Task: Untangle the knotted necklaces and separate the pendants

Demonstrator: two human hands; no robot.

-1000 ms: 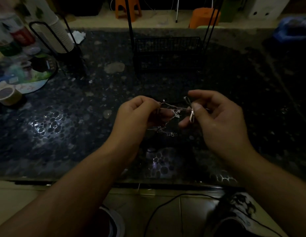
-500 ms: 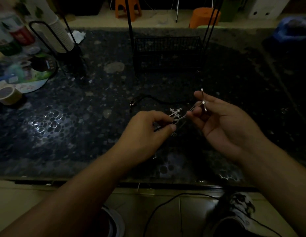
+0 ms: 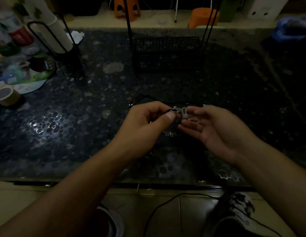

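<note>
At frame centre, a small tangle of silver pendants (image 3: 177,109) hangs on a black cord (image 3: 143,98) that loops up and left over the dark tabletop. Just below, a bit of silver chain (image 3: 170,134) lies apart.

wire basket (image 3: 166,53) back centre | tape roll (image 3: 5,98) left edge | orange stools (image 3: 127,6) beyond table

No legible text, brand, number or sign is showing anywhere. The red label (image 3: 20,36) on the bottle (image 3: 15,34) at the counter's (image 3: 80,134) far left is carrying print, but it is reading only as a dim blur.
</note>
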